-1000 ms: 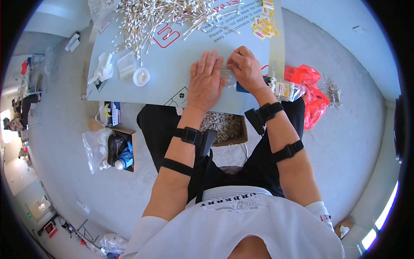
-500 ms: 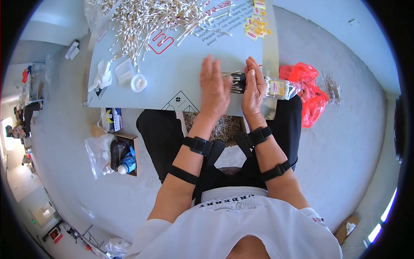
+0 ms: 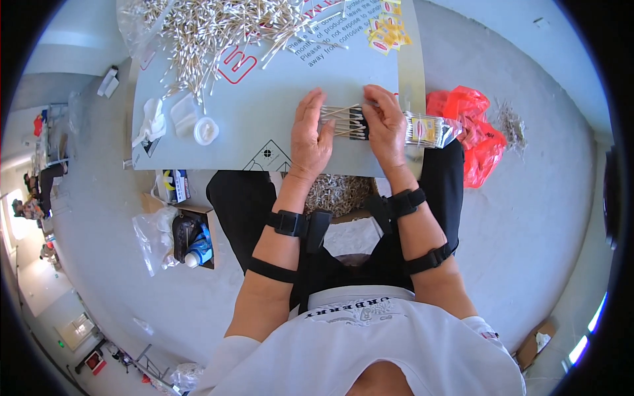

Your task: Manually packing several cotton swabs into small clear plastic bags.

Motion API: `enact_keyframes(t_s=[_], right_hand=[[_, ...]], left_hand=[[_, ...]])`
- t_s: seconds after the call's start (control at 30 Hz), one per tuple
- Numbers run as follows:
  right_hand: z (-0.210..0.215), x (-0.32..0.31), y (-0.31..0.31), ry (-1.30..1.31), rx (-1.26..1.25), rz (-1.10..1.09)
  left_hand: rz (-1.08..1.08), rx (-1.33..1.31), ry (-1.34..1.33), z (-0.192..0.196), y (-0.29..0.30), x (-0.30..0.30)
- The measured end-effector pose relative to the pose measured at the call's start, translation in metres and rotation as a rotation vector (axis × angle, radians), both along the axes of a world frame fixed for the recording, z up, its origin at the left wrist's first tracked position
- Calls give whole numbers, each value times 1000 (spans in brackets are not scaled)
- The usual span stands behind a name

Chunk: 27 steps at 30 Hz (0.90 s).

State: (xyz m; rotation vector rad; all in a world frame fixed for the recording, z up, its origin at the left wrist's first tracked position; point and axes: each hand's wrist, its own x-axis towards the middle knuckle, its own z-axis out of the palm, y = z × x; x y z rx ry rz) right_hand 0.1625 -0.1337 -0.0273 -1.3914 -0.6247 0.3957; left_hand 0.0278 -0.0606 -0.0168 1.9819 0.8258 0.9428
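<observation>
A loose row of cotton swabs (image 3: 338, 121) lies crosswise on the grey board in front of me, partly over a small black piece (image 3: 357, 123). My left hand (image 3: 310, 138) stands on edge at the row's left end, fingers stretched out and thumb apart. At the right end is my right hand (image 3: 386, 129), its fingers slightly bent and thumb apart, covering part of the black piece. Whether either palm presses on the swabs cannot be made out. Just right of that hand lies a clear pack of cotton swabs (image 3: 424, 130) with a yellow label.
A big heap of swabs (image 3: 218, 39) covers the far left of the board (image 3: 264, 105). Yellow labels (image 3: 388, 33) lie far right; a small round white tub (image 3: 206, 131) sits left. A red plastic bag (image 3: 485, 145) hangs off the right. Below is a box of swabs (image 3: 340, 193).
My hands have gone from raised, flat palms to resting at the two ends of the swab row. The left hand moved slightly left, and more of the swabs shows between the hands.
</observation>
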Motion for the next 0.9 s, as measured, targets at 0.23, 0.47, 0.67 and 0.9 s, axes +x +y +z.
enact_keyframes(t_s=[0.23, 0.47, 0.67, 0.9], right_hand=[[17, 20, 10, -594, -436, 340], [13, 16, 12, -689, -487, 272], [8, 22, 13, -622, -380, 195], [17, 30, 10, -361, -349, 325]], left_hand=[[-51, 225, 228, 11, 17, 7], [-35, 284, 335, 13, 33, 18], [8, 196, 231, 15, 24, 11], [-189, 267, 413, 27, -1, -14]])
